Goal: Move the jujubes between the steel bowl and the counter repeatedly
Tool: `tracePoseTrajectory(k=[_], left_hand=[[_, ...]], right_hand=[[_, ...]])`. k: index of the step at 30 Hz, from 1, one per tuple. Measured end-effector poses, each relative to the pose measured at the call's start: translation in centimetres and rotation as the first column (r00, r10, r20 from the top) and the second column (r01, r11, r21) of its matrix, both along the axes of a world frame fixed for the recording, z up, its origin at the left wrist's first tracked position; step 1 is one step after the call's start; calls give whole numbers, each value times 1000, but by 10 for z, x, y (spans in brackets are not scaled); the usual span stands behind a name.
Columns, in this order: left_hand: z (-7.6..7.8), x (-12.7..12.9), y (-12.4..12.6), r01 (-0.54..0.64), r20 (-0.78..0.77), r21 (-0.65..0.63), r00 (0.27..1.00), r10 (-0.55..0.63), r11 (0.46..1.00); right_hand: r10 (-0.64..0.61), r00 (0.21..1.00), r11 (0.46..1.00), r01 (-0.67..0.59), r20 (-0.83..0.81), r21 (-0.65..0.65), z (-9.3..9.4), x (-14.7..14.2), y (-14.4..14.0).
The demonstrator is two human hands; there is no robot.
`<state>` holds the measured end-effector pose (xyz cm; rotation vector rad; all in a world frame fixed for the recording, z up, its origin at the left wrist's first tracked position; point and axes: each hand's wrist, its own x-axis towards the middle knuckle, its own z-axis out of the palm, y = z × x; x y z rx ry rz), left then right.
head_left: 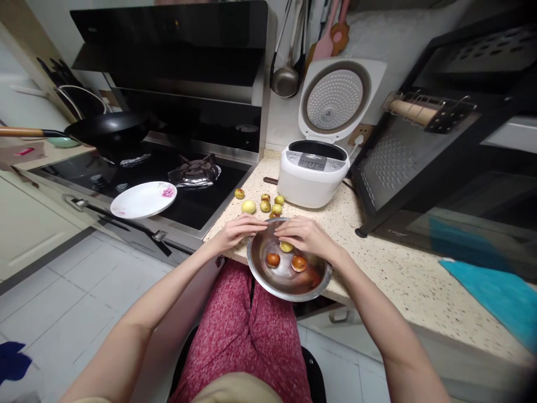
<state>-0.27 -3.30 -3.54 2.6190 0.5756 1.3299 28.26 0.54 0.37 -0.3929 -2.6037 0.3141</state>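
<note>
A shiny metal bowl (289,284) sits at the counter's front edge, its near side jutting out over my lap. My left hand (240,230) is at the bowl's far left rim, fingers pressed together on it. From the right, my right hand (307,235) reaches across the bowl, fingertips at the far rim; its thumb is hardly visible. Inside lie two reddish-brown jujubes, one to the left (272,259) and one to the right (299,263). A yellow-green jujube (286,246) is partly covered by my right fingers. Several more jujubes (265,206) rest on the counter behind the bowl.
An open white rice cooker (312,173) stands behind the jujubes. At the left, a white flowered plate (145,200) overhangs the stove's front edge, with a black wok (111,129) beyond. A dark oven (419,168) and a turquoise cloth (495,294) are at the right.
</note>
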Motion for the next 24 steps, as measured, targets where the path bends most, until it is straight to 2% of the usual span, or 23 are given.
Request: tracePoseTrajectory(k=[3,6,8,15,21,24], left_hand=[[-3,-1,0,-62,17,36,998,61,997],[-9,-4,1,-202,88,85,977,195,976],[-15,-5,3,-260,158,89,957,244,961],[-24,-5,10,-148,376,39,918,123,988],[-20,6,2,-68,435,40,899,44,997],[-14,14,-5,-68,363,28,930,53,997]], right_hand=[[30,1000,1000,-30,3,7,0,0,0],[44,999,999,-44,-3,11,1,0,-1],[41,999,999,-41,-2,10,1,0,-1],[22,1000,999,-22,-8,37,0,0,-1],[42,999,999,-42,-22,3,-3,0,1],[37,999,999,-37,-16,-10,-3,0,1]])
